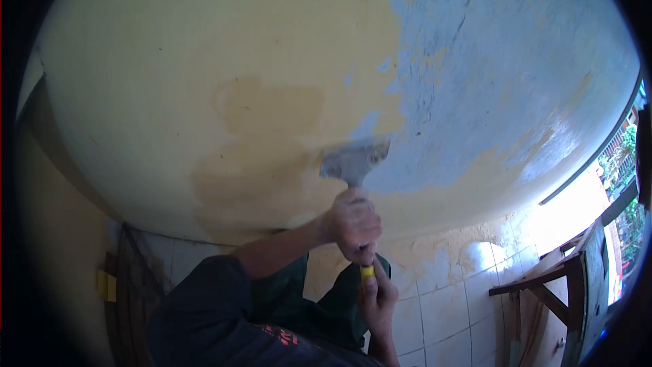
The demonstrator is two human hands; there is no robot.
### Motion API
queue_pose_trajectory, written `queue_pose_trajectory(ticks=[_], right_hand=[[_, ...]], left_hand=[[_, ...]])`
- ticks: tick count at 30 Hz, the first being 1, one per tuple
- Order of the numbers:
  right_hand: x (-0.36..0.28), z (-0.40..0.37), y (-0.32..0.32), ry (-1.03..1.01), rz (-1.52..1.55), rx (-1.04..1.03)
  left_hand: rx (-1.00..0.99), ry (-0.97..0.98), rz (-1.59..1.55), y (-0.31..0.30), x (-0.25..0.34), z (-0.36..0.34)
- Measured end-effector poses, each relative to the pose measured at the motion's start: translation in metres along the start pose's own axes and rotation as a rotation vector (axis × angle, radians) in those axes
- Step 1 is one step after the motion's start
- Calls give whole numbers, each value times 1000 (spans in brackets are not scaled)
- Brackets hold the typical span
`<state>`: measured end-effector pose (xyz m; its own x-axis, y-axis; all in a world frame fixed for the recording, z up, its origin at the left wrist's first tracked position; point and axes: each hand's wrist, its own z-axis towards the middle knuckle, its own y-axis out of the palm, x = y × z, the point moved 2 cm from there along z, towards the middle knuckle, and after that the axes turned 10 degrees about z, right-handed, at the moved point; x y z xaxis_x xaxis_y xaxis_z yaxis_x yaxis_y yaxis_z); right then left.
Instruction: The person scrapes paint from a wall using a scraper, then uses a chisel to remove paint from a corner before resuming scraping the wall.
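A wide-bladed paint scraper (353, 162) has its blade against the wall (285, 34), at the border between yellow paint and a bared grey-blue area. My left hand (354, 225) is closed round the scraper's shaft just below the blade. Lower down, my right hand (377, 297) grips the end of the handle, where a bit of yellow (367, 273) shows. Left of the blade, a darker, damp-looking patch (265, 156) spreads over the yellow paint. The bared area (462, 88) takes up the wall's right side, with a dark crack near its top.
Paint scrapings (435, 258) lie on the white tiled floor (441, 316) along the wall's foot. A wooden frame like a bench (570, 285) stands at the right, near a bright opening with plants outside. Dark wooden furniture with a yellow object (106, 286) is at the lower left.
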<state>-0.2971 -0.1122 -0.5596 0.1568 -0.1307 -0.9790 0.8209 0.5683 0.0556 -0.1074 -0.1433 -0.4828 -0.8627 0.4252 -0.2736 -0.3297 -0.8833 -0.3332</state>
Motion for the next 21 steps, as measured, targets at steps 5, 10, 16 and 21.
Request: queue_pose_trajectory(ticks=[5, 10, 16, 21], right_hand=[[-8, 3, 7, 47, 9, -7], [-12, -1, 4, 77, 69, 10], [-30, 3, 3, 133, 65, 11], [-14, 10, 0, 117, 74, 29]], left_hand=[[-17, -18, -38, -4, -6, 6], [1, -2, -47, -4, -4, 11], [7, 17, -28, -5, -8, 19], [18, 26, -23, 3, -8, 17]])
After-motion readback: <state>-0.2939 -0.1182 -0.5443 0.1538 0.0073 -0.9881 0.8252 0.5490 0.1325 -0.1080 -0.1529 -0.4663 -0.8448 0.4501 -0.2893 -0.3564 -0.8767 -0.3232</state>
